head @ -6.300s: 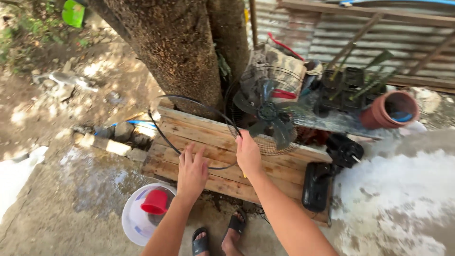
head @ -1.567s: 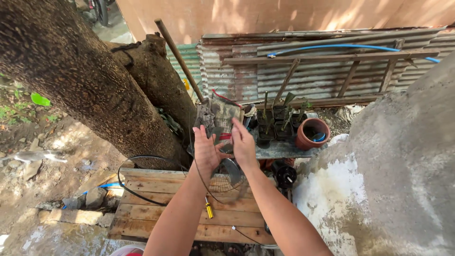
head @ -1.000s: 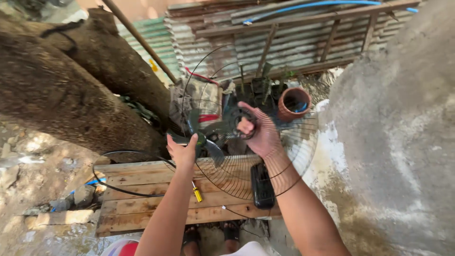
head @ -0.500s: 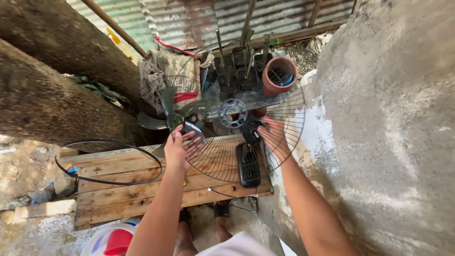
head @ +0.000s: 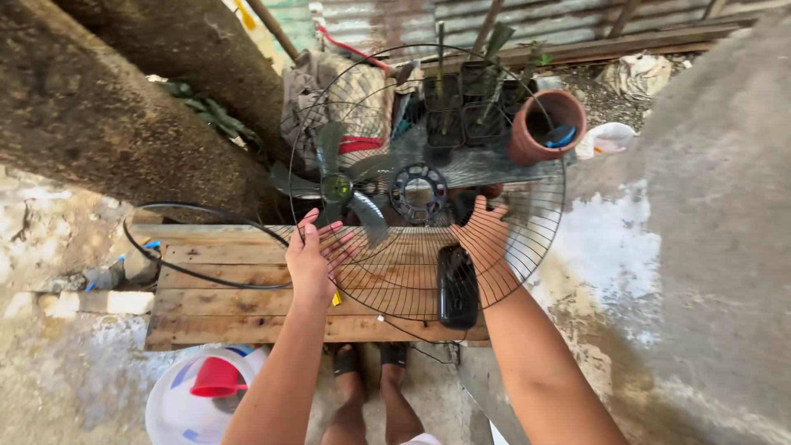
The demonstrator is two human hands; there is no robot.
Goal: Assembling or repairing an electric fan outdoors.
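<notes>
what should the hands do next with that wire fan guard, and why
Probably lower the wire fan guard flat onto the wooden pallet: the left hand and right hand hold it in mid-air, over the blade.

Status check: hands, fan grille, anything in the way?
Left hand and right hand both gripping wire fan grille, held up over wooden pallet. Fan blade and potted seedlings close behind.
</notes>
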